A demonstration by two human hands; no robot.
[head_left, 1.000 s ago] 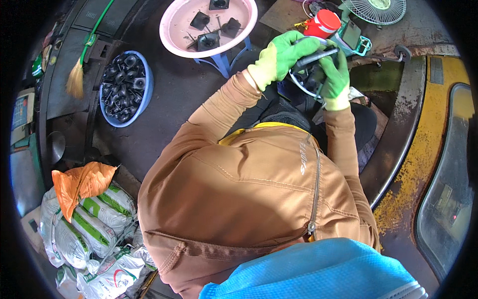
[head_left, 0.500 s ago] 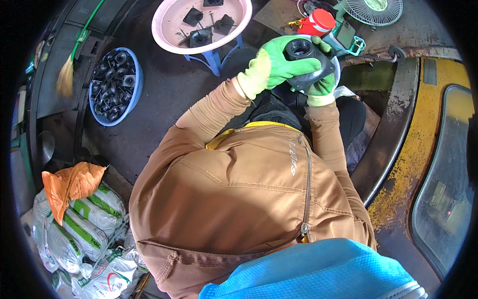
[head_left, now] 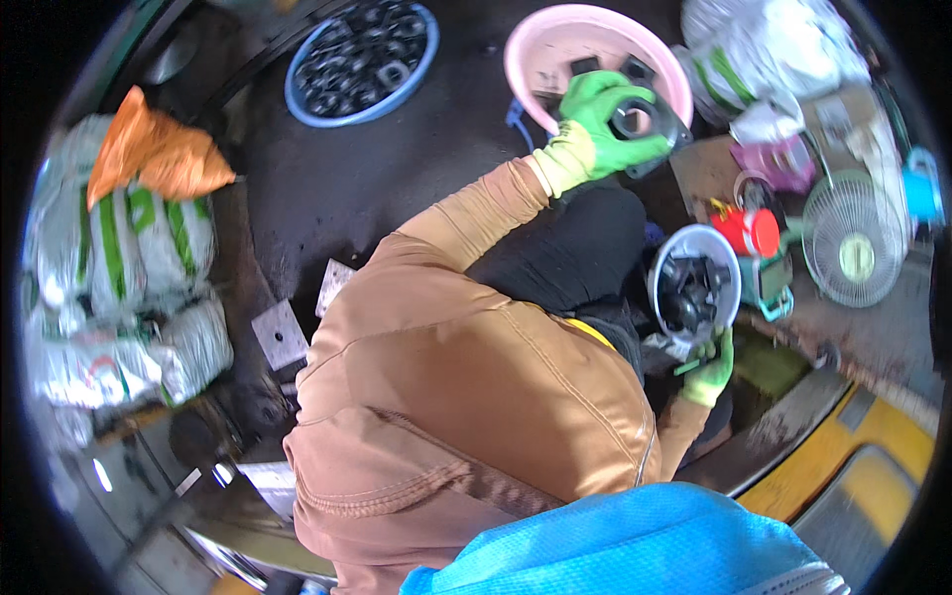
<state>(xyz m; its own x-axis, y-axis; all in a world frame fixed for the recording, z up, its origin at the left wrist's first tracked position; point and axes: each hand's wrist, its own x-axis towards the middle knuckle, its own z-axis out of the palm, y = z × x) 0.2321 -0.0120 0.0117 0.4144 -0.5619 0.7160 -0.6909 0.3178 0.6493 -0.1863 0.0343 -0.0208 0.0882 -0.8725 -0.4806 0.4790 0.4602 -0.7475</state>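
My left hand (head_left: 603, 129), in a green and yellow glove, is closed round a black rubber part (head_left: 666, 124) with a round open collar and a flared base. It holds the part over the near right rim of a pink basin (head_left: 526, 61), where a few similar black pieces (head_left: 635, 67) lie. My right hand (head_left: 710, 373), gloved alike, is low at the near side of a pale bucket (head_left: 735, 268) with dark pieces (head_left: 684, 297) inside. Blur hides what its fingers do and whether they hold anything.
A blue tub (head_left: 430, 61) heaped with black parts stands far left. Stacked white sacks (head_left: 114, 248) and an orange bag (head_left: 159, 159) are at the left. A red-lidded container (head_left: 759, 234) and a fan (head_left: 855, 248) stand right, beyond a yellow metal panel (head_left: 793, 461).
My hands have parted: the left carries the black part to the pink basin, while the right has let go of it and dropped beside the bucket. The whole view has swung right.
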